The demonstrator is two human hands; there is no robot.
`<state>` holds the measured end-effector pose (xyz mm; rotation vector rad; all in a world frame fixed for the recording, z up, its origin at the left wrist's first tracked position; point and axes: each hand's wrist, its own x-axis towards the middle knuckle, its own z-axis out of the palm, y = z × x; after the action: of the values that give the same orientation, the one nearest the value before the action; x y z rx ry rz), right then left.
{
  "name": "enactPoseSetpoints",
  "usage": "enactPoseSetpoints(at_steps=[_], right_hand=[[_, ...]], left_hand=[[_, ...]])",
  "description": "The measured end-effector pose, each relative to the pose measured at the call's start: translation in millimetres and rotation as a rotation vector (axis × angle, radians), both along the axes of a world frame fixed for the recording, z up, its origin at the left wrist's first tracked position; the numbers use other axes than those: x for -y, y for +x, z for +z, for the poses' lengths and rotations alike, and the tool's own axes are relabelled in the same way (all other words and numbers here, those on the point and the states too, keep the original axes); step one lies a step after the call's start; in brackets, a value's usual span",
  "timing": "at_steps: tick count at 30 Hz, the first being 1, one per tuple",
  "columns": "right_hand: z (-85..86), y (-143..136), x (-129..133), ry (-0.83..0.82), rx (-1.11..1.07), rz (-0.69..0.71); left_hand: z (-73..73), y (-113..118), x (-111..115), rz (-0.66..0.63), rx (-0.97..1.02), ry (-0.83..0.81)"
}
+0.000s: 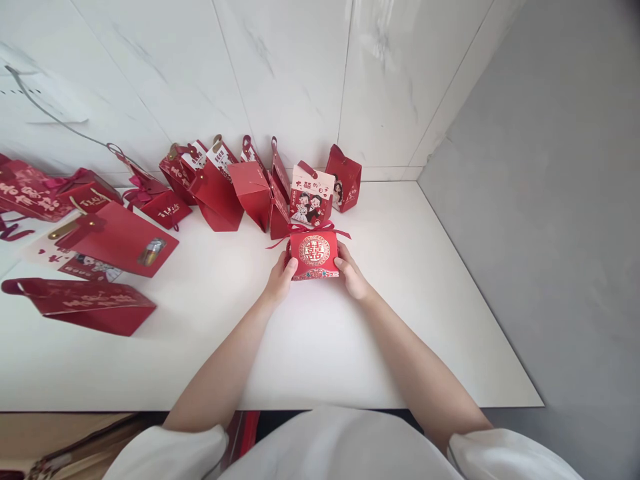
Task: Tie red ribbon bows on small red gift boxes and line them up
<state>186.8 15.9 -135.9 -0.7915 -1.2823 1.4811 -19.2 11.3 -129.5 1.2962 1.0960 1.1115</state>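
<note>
A small red gift box (314,250) with a round gold emblem and a dark red ribbon bow on top is held between my two hands over the white table. My left hand (283,273) grips its left side, thumb on the front face. On the right side, my right hand (351,270) holds it the same way. The fingers behind the box are mostly hidden. Just behind it stands a box with a cartoon couple (311,200), and a red box (344,179) is a little further right.
Several red gift boxes (217,197) line the wall side of the white table (400,347). More lie or stand at the left, one with a small window (117,237) and another (95,305) nearer the front. A cable (55,119) hangs along the tiled wall.
</note>
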Motion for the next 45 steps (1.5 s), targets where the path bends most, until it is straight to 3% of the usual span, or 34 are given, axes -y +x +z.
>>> enactPoseSetpoints(at_steps=[13, 22, 28, 32, 38, 42, 45], right_hand=[[1.7, 2, 2, 0.046, -0.005, -0.002], [-3.1, -2, 2, 0.061, -0.019, -0.047], [0.0, -2, 3, 0.083, -0.002, -0.054], [5.4, -4, 6, 0.134, 0.057, -0.137], [3.7, -10, 7, 0.228, 0.219, -0.338], [1.3, -8, 8, 0.29, 0.319, -0.38], [7.2, -4, 12, 0.35, 0.337, -0.319]], left_hand=[[4.1, 0, -1, -0.033, 0.014, 0.079], [-1.4, -1, -2, 0.02, 0.011, 0.02], [6.2, 0, 1, 0.028, 0.023, -0.035], [8.6, 2, -1, 0.0, 0.103, -0.1], [7.2, 4, -3, 0.17, 0.156, -0.088], [10.7, 5, -1, 0.011, 0.199, -0.066], [13.5, 5, 1, -0.007, 0.18, -0.025]])
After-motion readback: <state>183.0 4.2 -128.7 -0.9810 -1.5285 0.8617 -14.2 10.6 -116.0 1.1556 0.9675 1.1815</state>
